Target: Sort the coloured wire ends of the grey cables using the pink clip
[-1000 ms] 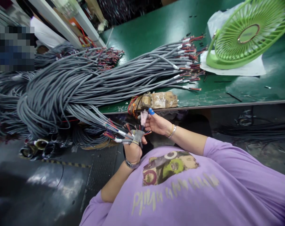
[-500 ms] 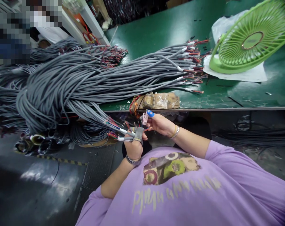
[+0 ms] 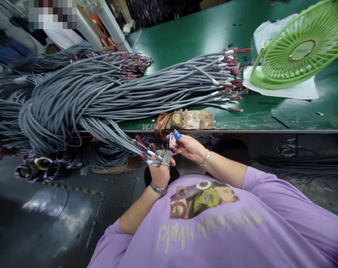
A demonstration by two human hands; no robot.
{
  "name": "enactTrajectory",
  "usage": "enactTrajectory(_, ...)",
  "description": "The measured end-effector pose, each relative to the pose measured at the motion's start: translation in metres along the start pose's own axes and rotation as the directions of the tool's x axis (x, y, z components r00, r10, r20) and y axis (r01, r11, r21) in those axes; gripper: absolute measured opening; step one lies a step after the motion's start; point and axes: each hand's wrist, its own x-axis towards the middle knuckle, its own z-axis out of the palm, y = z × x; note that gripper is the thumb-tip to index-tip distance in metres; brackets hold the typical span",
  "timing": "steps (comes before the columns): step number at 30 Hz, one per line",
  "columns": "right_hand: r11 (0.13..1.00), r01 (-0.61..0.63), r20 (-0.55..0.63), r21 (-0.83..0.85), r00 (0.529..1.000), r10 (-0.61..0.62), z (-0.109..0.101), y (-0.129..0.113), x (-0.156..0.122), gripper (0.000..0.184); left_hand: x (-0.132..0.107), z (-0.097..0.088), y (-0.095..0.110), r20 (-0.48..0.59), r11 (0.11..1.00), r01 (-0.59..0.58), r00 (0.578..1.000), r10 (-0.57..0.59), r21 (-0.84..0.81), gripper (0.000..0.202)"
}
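My left hand (image 3: 158,173) is closed around the stripped ends of a few grey cables (image 3: 150,155), with coloured wires fanning out above its taped fingers. My right hand (image 3: 189,147), with a blue cap on one fingertip, pinches a small pale piece (image 3: 172,140) just right of those wire ends. Both hands are below the front edge of the green bench (image 3: 241,124). The held cables lead left and up into a big bundle of grey cables (image 3: 82,100) draped over the bench edge.
A green fan (image 3: 297,48) stands on white paper at the bench's right. A brown taped block (image 3: 187,119) lies at the bench edge above my hands. More cable bundles hang at left. Another person is at the top left.
My left hand has drawn the cable ends slightly up and closer to my right hand. The right hand stays near the bench edge, still pinching the pale piece.
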Motion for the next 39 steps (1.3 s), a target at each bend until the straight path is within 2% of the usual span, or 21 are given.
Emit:
enactTrajectory(5, 0.999, -0.043, 0.04, -0.007, 0.998, 0.044, -0.004, 0.002, -0.001, 0.036, 0.0, -0.002, -0.001, -0.01, 1.0, -0.011, 1.0, 0.011, -0.004, 0.027)
enactTrajectory(10, 0.976, -0.207, 0.056, -0.069, 0.976, 0.211, -0.017, -0.004, -0.008, 0.051, -0.005, -0.007, 0.001, -0.022, 0.998, -0.014, 1.0, 0.013, -0.067, 0.022)
enactTrajectory(13, 0.959, -0.249, 0.052, -0.134, 0.965, 0.258, -0.02, -0.009, -0.009, 0.055, -0.006, -0.009, 0.005, -0.046, 0.992, 0.002, 0.999, -0.008, -0.124, 0.02)
enactTrajectory(16, 0.966, -0.202, 0.049, -0.163, 0.976, 0.212, -0.016, -0.013, -0.007, 0.053, -0.004, -0.007, 0.011, -0.064, 0.984, 0.009, 0.998, -0.02, -0.177, 0.02)
enactTrajectory(21, 0.985, -0.057, 0.033, -0.163, 0.997, 0.064, -0.006, -0.012, -0.004, 0.026, 0.007, 0.0, 0.017, -0.09, 0.974, 0.029, 0.995, -0.05, -0.223, 0.017)
enactTrajectory(23, 0.988, -0.022, 0.031, -0.151, 0.999, 0.027, -0.007, -0.01, -0.004, 0.022, 0.01, 0.002, 0.018, -0.098, 0.972, 0.062, 0.991, -0.086, -0.225, 0.017)
enactTrajectory(29, 0.993, 0.012, 0.048, -0.12, 0.999, -0.006, -0.013, 0.003, 0.003, 0.044, 0.012, 0.003, 0.016, -0.099, 0.97, 0.093, 0.988, -0.117, -0.223, 0.02)
enactTrajectory(35, 0.991, -0.136, 0.065, -0.013, 0.988, 0.136, -0.01, 0.005, 0.011, 0.045, 0.012, 0.003, 0.013, -0.098, 0.971, 0.099, 0.988, -0.122, -0.216, 0.023)
enactTrajectory(39, 0.992, -0.107, 0.041, 0.066, 0.994, 0.104, -0.006, 0.006, 0.013, 0.043, 0.011, 0.002, 0.009, -0.106, 0.977, 0.102, 0.987, -0.123, -0.185, 0.023)
